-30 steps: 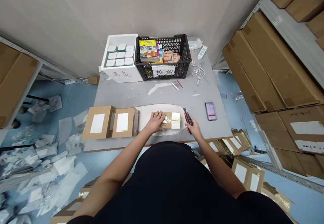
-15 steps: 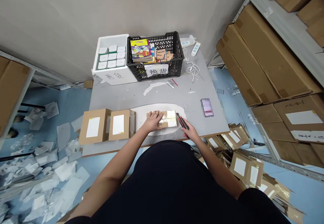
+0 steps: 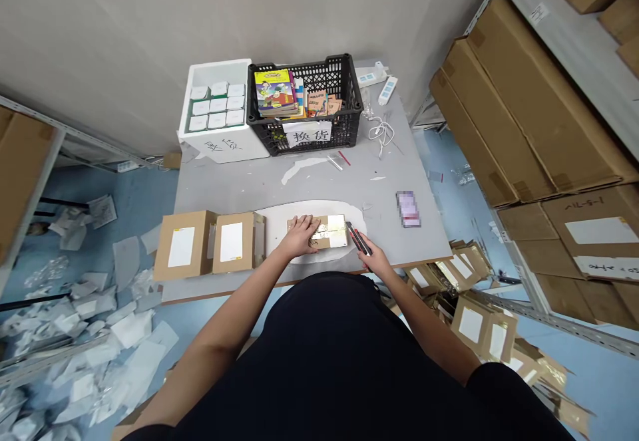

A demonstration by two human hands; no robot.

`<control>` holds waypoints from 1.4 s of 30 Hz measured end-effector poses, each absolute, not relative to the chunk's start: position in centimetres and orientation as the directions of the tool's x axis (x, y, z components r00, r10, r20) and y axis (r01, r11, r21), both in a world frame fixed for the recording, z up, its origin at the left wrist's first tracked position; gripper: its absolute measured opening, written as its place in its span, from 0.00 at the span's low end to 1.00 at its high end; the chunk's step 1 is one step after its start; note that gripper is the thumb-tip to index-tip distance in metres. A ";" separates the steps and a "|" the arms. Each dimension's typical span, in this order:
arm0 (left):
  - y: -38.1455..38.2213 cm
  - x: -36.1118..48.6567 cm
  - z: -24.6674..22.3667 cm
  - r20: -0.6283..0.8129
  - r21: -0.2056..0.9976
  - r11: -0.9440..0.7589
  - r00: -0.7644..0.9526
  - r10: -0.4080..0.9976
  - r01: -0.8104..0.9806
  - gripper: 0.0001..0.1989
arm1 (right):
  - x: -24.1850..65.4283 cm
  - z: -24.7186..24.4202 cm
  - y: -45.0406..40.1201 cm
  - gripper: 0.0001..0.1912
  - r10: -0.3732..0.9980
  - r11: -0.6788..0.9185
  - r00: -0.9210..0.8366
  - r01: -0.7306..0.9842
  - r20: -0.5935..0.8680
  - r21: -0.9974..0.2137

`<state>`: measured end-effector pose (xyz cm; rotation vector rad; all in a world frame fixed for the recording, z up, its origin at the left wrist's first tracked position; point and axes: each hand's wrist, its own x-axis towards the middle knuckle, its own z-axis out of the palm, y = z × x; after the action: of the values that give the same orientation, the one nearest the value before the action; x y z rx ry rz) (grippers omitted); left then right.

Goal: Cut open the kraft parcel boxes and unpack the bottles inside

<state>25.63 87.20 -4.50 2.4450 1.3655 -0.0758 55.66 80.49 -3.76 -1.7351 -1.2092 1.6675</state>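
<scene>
Left hand (image 3: pixel 300 236), flat on kraft carton (image 3: pixel 323 244) bearing gold tape (image 3: pixel 327 231); right hand (image 3: pixel 374 258), gripping red-and-black utility knife (image 3: pixel 358 238), just beside carton's 3 o'clock end. On grey table (image 3: pixel 239 188) around them: two kraft cartons (image 3: pixel 200 245) at 9 o'clock, blurred phone (image 3: pixel 408 209) at 3 o'clock, black plastic crate (image 3: pixel 304 135) holding books (image 3: pixel 272 92) at 12 o'clock, white foam box (image 3: pixel 214 148) at 11 o'clock

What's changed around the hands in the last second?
The right hand has moved left, bringing the red-and-black utility knife it holds up to the right end of the cardboard box. The left hand stayed flat on the box; the black crate stayed put.
</scene>
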 end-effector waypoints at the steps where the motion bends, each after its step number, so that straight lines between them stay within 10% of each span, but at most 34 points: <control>1: 87.2 25.6 -4.5 -0.211 0.269 -0.481 0.539 0.816 0.834 0.53 | 55.7 -3.7 80.6 0.37 0.818 -0.515 -0.114 0.292 -0.564 -0.806; 42: 87.2 25.9 -4.3 -0.237 0.278 -0.446 0.510 0.827 0.851 0.50 | 59.5 -1.6 80.9 0.41 0.722 -0.521 -0.345 0.298 -0.600 -0.799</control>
<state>25.91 87.22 -4.30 2.3968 1.3927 -0.0929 59.47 80.90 -1.57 -1.5756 -1.3265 1.9364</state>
